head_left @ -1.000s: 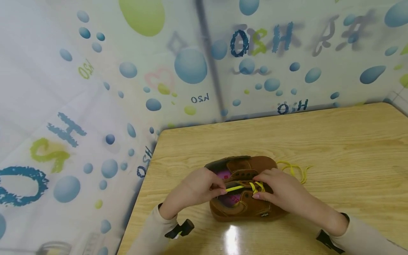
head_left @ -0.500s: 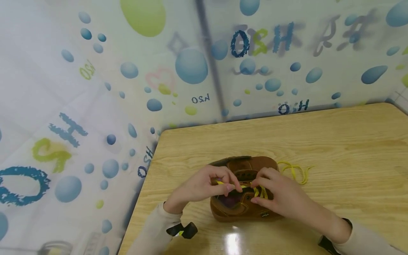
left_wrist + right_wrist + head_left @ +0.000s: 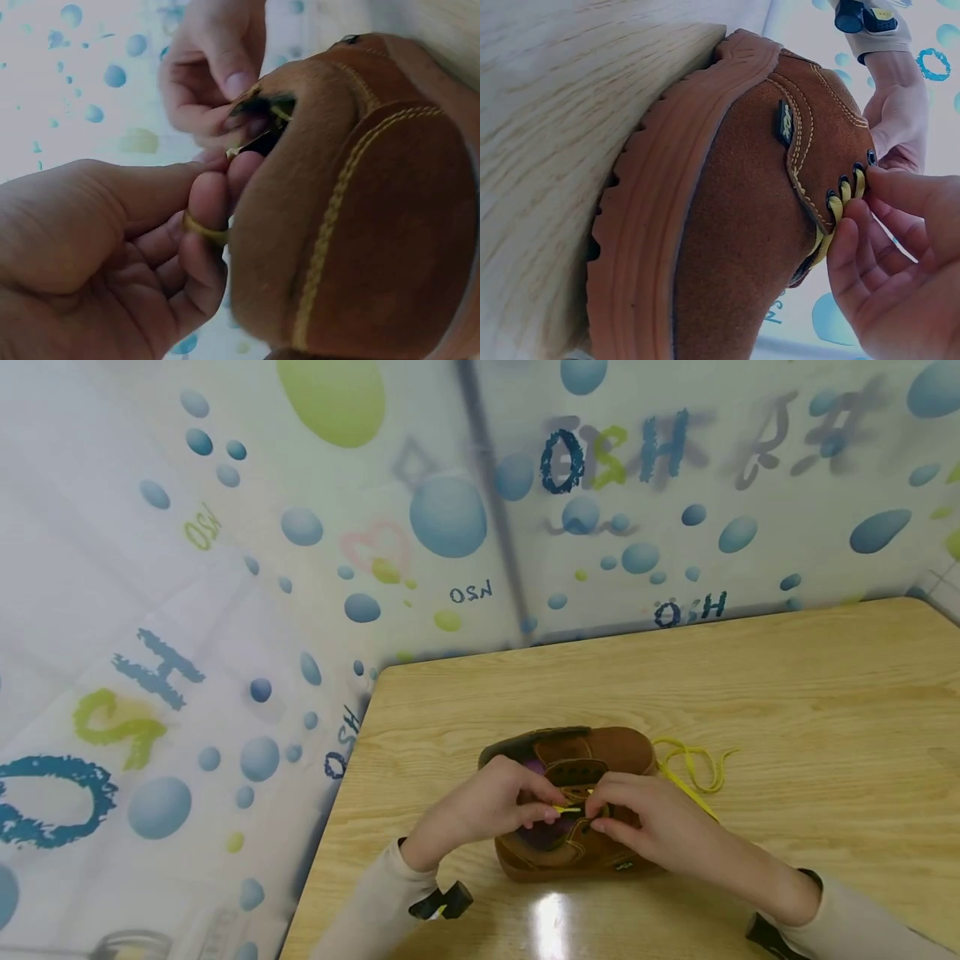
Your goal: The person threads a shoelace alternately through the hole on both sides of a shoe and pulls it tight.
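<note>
My left hand (image 3: 495, 802) pinches the tip of a yellow shoelace (image 3: 567, 810) over the opening of the nearer brown shoe (image 3: 558, 866). A yellow strand crosses its fingers in the left wrist view. My right hand (image 3: 656, 814) is at the shoe's lacing edge, thumb on the outside and fingers tucked under, gripping the eyelet flap (image 3: 831, 142). Yellow lace (image 3: 845, 189) runs through several dark-rimmed eyelets beside its fingertips. Both hands nearly meet at the opening. A second brown shoe (image 3: 622, 743) lies just behind, its eyelet row showing no lace.
The shoes lie on a wooden table (image 3: 787, 710). A loose length of yellow lace (image 3: 693, 756) trails to their right. A patterned wall covering (image 3: 420, 518) rises behind the table and along its left side.
My left hand has moved right with the lace tip, closer to the right hand. Lace seen earlier between the right fingers is now hidden, and a straight strand shows behind the right hand.
</note>
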A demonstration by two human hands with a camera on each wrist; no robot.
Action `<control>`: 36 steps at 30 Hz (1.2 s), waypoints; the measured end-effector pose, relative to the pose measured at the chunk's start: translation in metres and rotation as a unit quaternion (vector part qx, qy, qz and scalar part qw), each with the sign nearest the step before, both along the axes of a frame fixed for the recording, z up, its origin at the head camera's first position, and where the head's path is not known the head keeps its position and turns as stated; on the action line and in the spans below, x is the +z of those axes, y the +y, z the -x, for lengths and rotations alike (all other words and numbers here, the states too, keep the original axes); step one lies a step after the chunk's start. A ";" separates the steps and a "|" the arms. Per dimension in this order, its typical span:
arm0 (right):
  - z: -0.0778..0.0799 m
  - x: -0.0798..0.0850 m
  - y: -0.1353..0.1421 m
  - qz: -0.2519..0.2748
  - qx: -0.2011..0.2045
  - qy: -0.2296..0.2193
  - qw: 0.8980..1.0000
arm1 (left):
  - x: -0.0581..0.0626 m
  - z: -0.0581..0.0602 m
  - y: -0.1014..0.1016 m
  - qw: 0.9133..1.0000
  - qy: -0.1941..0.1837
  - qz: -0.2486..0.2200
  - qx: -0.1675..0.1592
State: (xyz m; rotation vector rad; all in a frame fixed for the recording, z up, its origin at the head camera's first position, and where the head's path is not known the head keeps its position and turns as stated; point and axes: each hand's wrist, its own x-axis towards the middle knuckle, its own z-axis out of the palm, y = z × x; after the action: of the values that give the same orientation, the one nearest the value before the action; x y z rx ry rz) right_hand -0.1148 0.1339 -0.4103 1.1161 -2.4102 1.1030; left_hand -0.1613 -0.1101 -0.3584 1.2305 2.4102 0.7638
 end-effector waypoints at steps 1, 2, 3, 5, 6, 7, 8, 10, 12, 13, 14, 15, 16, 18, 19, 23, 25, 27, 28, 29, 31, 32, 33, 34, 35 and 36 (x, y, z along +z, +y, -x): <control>0.000 0.000 0.000 0.001 0.000 -0.001 1.000 | -0.002 0.000 0.001 1.000 0.015 0.008 -0.002; 0.000 0.000 0.000 0.003 0.000 -0.002 1.000 | -0.004 0.000 0.003 0.999 0.031 0.013 -0.006; 0.000 0.000 0.000 0.006 0.000 -0.002 1.000 | -0.005 0.000 0.004 0.999 0.045 0.017 -0.009; 0.000 -0.001 0.000 0.013 0.000 -0.002 1.000 | -0.008 -0.001 0.006 0.998 0.066 0.020 -0.012; 0.000 -0.001 0.000 0.017 0.001 -0.002 1.000 | -0.009 -0.001 0.007 0.997 0.073 0.022 -0.011; 0.000 -0.001 0.000 0.020 0.003 -0.001 1.000 | -0.010 -0.001 0.007 0.997 0.078 0.027 -0.008; 0.001 -0.001 0.000 0.023 0.005 0.000 1.000 | -0.010 -0.001 0.007 0.996 0.082 0.028 -0.007; 0.001 -0.001 0.000 0.027 0.006 0.002 1.000 | -0.010 -0.002 0.008 0.996 0.086 0.029 -0.007; 0.001 -0.001 0.000 0.028 0.007 0.003 1.000 | -0.010 -0.002 0.008 0.996 0.080 0.023 -0.010; 0.001 -0.001 0.000 0.029 0.007 0.003 1.000 | -0.010 -0.002 0.008 0.997 0.075 0.017 -0.014; 0.001 -0.001 0.000 0.029 0.007 0.002 1.000 | -0.010 -0.002 0.008 0.997 0.070 0.011 -0.018; 0.001 -0.001 0.000 0.030 0.008 0.002 1.000 | -0.010 -0.002 0.008 0.998 0.065 0.004 -0.020; 0.001 -0.001 0.000 0.031 0.009 0.001 0.999 | -0.010 -0.001 0.008 0.998 0.060 -0.003 -0.022; 0.001 -0.001 0.000 0.032 0.011 -0.001 0.999 | -0.011 -0.001 0.008 0.998 0.057 -0.016 -0.021; 0.001 -0.001 0.000 0.033 0.012 -0.003 0.999 | -0.012 0.000 0.007 0.998 0.056 -0.022 -0.018; 0.002 -0.002 0.000 0.032 0.014 -0.010 0.999 | -0.014 0.002 0.005 0.997 0.060 -0.038 -0.012; 0.003 -0.002 0.001 0.032 0.014 -0.016 0.999 | -0.015 0.004 0.003 0.997 0.059 -0.041 -0.014; 0.003 -0.003 0.001 0.035 0.017 -0.020 0.999 | -0.017 0.005 0.003 0.997 0.060 -0.042 -0.019; 0.003 -0.003 0.001 0.037 0.019 -0.021 0.999 | -0.017 0.005 0.003 0.997 0.061 -0.042 -0.021; 0.003 -0.003 0.001 0.038 0.021 -0.022 0.999 | -0.018 0.006 0.002 0.997 0.064 -0.044 -0.023; 0.004 -0.003 0.001 0.041 0.024 -0.022 0.999 | -0.020 0.007 0.002 0.996 0.071 -0.051 -0.028; 0.004 -0.003 0.001 0.042 0.025 -0.022 0.999 | -0.021 0.008 0.002 0.995 0.076 -0.054 -0.030; 0.004 -0.002 0.001 0.043 0.026 -0.022 0.998 | -0.023 0.009 0.002 0.994 0.082 -0.057 -0.032; 0.004 -0.002 0.001 0.044 0.026 -0.022 0.998 | -0.024 0.009 0.003 0.994 0.089 -0.059 -0.033; 0.004 -0.003 0.001 0.045 0.027 -0.022 0.998 | -0.025 0.010 0.003 0.993 0.094 -0.062 -0.034; 0.004 -0.003 0.001 0.046 0.028 -0.021 0.998 | -0.025 0.010 0.003 0.993 0.096 -0.063 -0.034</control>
State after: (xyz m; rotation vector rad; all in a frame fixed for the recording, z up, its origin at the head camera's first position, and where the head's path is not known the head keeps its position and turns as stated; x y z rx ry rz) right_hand -0.1187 0.1346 -0.4130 1.1474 -2.3467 1.2545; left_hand -0.1709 -0.1073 -0.3837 1.4887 2.4880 0.8220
